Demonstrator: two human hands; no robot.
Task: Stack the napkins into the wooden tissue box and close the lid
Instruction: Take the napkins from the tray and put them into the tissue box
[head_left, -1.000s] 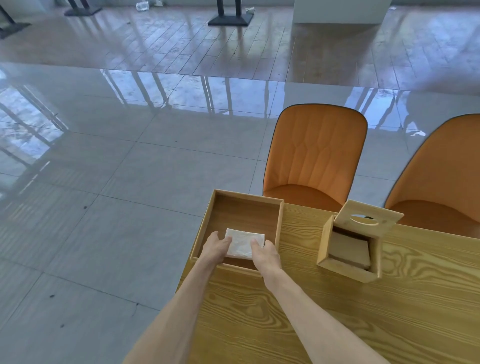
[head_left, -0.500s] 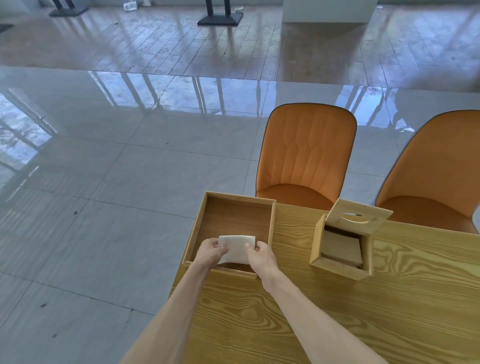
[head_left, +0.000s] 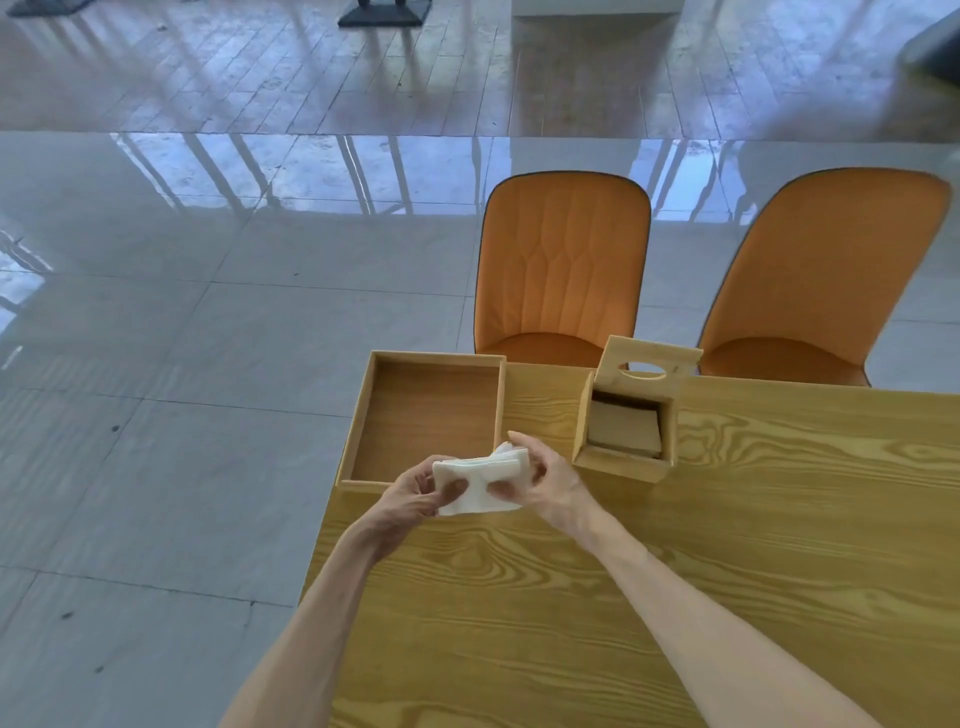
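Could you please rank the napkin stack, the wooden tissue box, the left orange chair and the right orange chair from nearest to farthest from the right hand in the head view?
From the right hand:
1. Napkin stack, held in it, shared with the left hand.
2. Wooden tissue box, just to its right, lid up.
3. Left orange chair, beyond the table.
4. Right orange chair, far right.

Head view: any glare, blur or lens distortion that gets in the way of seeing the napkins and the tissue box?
Head view: strong window glare on the glossy floor, none on the table; wide-angle bending toward the edges; slight softness overall. The napkins, pinched by the left hand and right hand, read clearly; the tissue box interior is shadowed.
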